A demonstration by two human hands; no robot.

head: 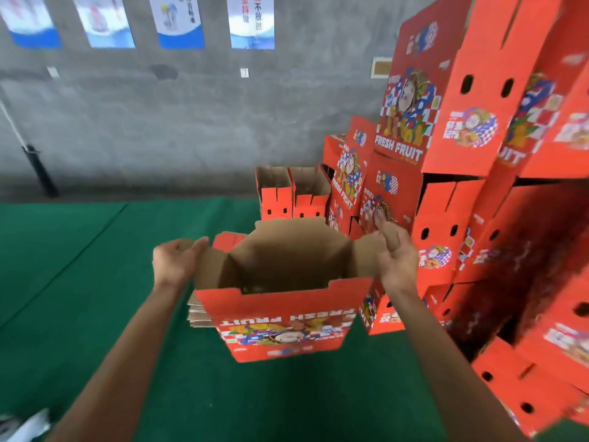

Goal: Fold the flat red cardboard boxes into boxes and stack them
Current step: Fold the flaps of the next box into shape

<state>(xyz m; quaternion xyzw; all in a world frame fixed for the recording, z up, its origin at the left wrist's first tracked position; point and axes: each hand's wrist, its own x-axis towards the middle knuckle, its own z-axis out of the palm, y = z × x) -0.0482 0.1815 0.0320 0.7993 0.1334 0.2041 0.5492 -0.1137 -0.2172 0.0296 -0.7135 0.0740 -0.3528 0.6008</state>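
A grey concrete wall [191, 122] backs the green floor [79, 282]. Stacked red boxes [478, 154] tower at right. An opened red box [287, 317] stands centre; the left hand [173, 260] grips its left flap, the right hand [396, 256] its right flap.

A green mat [95, 282] covers the floor below a grey concrete wall [191, 122]. Four blue-and-white posters [251, 22] hang along the wall's top, and a dark pole [39, 170] leans at the left
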